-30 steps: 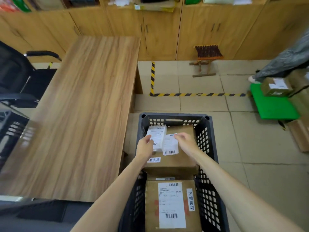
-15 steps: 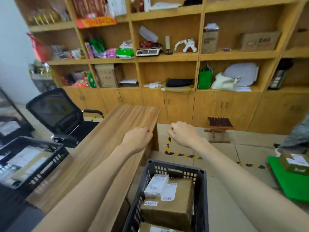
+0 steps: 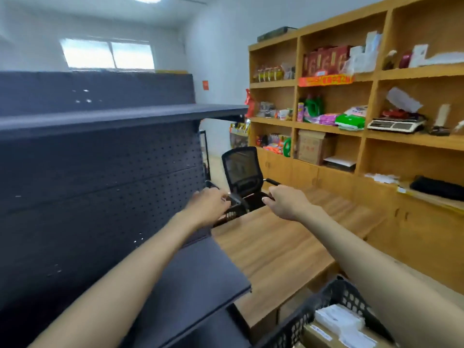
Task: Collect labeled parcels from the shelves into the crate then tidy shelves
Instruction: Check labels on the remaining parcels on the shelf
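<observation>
Metal shelving (image 3: 100, 172) left, desk (image 3: 276, 247) right, crate (image 3: 334, 297) lower right.

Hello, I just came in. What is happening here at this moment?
A person is standing between a dark metal shelf unit and a wooden table. Both arms are stretched forward; the left hand and right hand hold nothing, fingers loosely curled. The black crate at the lower right already holds labeled parcels. The dark shelves in view carry no parcels.
</observation>
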### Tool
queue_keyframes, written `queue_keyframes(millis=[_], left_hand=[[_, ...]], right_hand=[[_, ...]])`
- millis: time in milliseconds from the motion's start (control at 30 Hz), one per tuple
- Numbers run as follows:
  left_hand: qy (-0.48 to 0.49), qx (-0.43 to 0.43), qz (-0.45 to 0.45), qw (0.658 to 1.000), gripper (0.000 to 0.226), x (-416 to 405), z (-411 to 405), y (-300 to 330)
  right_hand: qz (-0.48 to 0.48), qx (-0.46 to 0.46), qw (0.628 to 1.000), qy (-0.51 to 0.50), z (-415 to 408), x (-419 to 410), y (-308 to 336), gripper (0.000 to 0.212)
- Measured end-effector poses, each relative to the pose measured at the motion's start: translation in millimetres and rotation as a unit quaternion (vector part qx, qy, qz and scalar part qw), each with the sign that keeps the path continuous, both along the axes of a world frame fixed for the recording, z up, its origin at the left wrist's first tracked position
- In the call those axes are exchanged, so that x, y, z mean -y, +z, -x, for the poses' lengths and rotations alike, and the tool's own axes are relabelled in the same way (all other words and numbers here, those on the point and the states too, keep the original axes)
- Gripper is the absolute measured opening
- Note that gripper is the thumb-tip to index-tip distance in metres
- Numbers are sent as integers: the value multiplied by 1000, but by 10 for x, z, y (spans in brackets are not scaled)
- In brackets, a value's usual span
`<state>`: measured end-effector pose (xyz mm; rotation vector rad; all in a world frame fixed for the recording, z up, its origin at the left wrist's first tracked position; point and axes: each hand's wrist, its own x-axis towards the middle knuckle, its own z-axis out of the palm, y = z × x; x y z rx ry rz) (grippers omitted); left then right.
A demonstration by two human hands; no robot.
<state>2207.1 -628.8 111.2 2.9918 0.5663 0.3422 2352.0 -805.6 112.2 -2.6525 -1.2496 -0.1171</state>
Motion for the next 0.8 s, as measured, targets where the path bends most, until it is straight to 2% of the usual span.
queue_keyframes(millis=[100, 200, 433, 600, 800], left_hand=[[96, 13, 30, 995, 39, -397, 1125, 51], [183, 16, 20, 983, 41, -617, 2313, 110], [335, 29, 2, 942, 43, -614, 4797, 168], [406, 34, 2, 913, 41, -390, 6046, 130], [467, 44, 12, 883, 40, -285, 7064, 64]], right_hand=[[-3, 6, 995, 102, 788, -640, 84, 31], [10, 6, 984, 177, 1662, -1159, 120, 30], [-22, -10, 945, 327, 3829, -1798, 130, 36], [-17, -10, 908, 419, 5157, -1964, 141, 33], [-16, 7, 878, 478, 6205, -2173, 136, 32]])
